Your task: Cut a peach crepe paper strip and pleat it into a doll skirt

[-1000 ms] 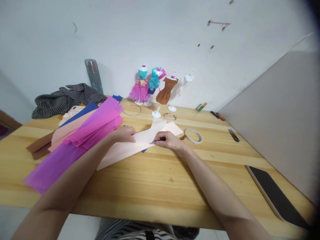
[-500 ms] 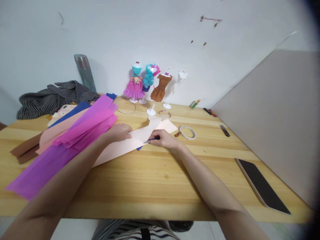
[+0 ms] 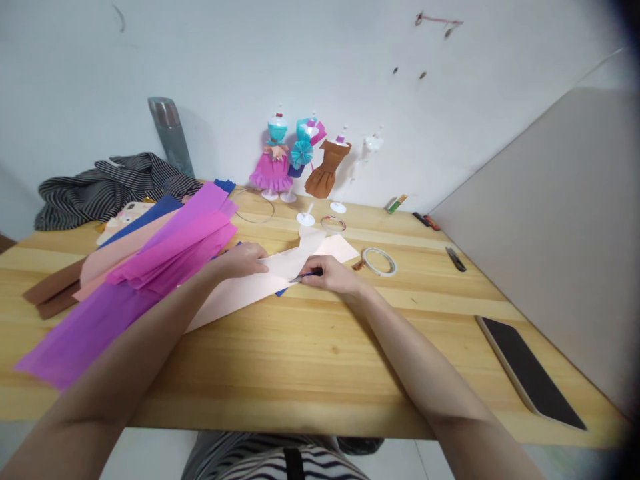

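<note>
In the head view, a sheet of pale pink paper (image 3: 233, 297) is laid at a slant across the middle of the wooden table (image 3: 310, 373). Its far edge is gripped by the left hand (image 3: 245, 260), whose fingers are curled nearly together; how they are set beneath cannot be told. By the right hand (image 3: 327, 275), a bladed tool (image 3: 297, 278) is held in curled fingers, its point turned left against the paper; its handle is mostly hidden. A blue piece (image 3: 281, 291) is partly covered by the paper. Coloured sheets (image 3: 173, 250) are heaped to the left, and a tape roll (image 3: 367, 262) is placed to the right.
</note>
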Demonstrator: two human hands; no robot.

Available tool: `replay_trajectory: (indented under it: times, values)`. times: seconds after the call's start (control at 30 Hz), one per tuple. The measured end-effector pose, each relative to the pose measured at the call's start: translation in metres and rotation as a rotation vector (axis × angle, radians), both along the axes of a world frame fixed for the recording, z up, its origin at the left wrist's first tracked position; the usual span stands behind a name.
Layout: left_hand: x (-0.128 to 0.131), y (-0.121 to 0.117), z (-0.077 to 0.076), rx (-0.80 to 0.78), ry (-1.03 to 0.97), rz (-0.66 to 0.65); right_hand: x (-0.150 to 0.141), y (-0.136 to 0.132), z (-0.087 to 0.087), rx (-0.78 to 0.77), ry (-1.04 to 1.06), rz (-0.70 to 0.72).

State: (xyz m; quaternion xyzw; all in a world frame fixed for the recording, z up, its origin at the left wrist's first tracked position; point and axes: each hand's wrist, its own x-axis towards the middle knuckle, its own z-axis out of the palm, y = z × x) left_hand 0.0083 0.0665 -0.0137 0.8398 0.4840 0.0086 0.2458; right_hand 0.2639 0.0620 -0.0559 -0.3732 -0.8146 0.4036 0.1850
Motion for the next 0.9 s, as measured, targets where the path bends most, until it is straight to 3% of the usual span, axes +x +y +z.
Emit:
replay_trajectory:
  times: [0.4, 0.9]
  values:
    - [0.0031, -0.0014, -0.0079, -0.006, -0.157, 0.041, -0.0027, 0.0, 0.0048, 0.029, -0.011, -0.001]
    - [0.002, -0.003, -0.0033, -0.068, -0.22, 0.062, -0.006, 0.0003, 0.0082, 0.021, -0.032, 0.018]
